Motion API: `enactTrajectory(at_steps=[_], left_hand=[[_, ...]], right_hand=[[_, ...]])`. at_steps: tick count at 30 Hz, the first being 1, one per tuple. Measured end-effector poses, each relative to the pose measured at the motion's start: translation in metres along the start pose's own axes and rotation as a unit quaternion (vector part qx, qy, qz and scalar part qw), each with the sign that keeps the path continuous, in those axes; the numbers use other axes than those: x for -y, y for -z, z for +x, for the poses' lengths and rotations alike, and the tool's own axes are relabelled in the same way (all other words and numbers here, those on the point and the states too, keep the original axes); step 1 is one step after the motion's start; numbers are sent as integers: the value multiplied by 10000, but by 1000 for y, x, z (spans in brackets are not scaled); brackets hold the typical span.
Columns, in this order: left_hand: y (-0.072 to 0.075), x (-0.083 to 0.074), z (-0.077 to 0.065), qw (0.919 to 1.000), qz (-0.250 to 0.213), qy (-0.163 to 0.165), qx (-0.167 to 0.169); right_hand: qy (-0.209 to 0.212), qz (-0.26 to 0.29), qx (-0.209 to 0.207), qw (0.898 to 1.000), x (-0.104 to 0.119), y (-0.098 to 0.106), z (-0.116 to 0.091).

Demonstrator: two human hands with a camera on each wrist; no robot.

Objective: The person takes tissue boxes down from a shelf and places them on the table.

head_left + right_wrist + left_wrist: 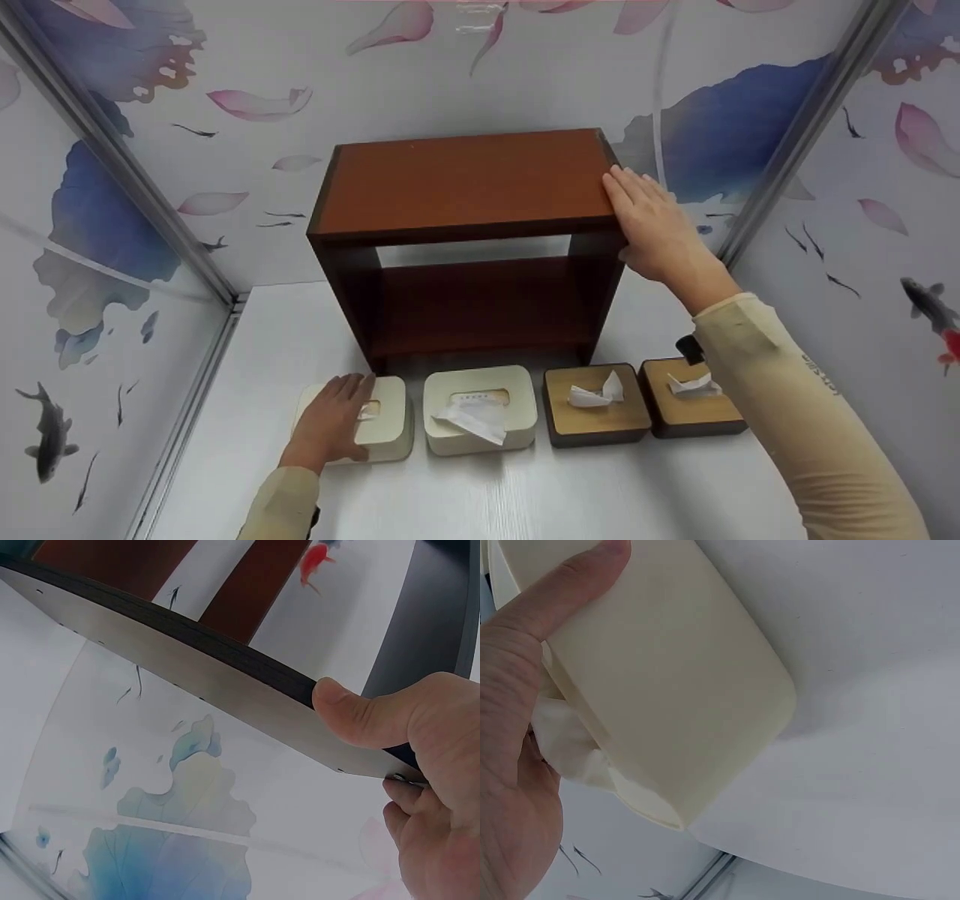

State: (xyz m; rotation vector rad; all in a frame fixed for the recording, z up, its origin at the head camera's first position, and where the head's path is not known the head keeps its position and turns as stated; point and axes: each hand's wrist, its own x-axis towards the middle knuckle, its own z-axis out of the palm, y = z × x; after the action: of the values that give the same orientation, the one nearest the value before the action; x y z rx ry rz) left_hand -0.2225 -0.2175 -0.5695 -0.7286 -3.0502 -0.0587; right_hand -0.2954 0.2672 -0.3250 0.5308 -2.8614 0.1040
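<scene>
A dark brown wooden shelf [465,184] stands upright at the back of the white table. My right hand [652,225] grips its upper right corner, fingers over the top edge. In the right wrist view, the thumb [360,716] lies on the shelf's dark front edge [187,628], with other fingers behind the corner. At the front left, my left hand [330,420] holds a cream tissue box [394,427] from above. The left wrist view shows the thumb [570,589] pressed along the box's side, and a white tissue [566,739] under the palm.
A second cream tissue box [480,442] stands in the row, followed by two wood-topped tissue boxes [592,425] [712,416] with dark sides. Printed wall panels [525,82] with metal frames [187,255] enclose the white table [480,502] at the back and sides.
</scene>
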Motion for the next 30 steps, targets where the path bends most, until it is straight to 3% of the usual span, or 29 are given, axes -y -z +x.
enactTrajectory(at_steps=[12, 21, 24, 30], left_hand=[[3, -2, -1, 9994, -250, 123, 225], [22, 0, 0, 9951, -744, 327, 559], [30, 4, 1, 9951, -857, 358, 335], [45, 20, -1, 9940, -833, 456, -540]], right_hand=[[33, 38, -57, 10000, -3, -1, 1], [331, -89, -41, 9994, -11, 0, -2], [369, 91, -183, 9991, -18, 0, -8], [170, 228, -365, 9989, -41, -3, -26]])
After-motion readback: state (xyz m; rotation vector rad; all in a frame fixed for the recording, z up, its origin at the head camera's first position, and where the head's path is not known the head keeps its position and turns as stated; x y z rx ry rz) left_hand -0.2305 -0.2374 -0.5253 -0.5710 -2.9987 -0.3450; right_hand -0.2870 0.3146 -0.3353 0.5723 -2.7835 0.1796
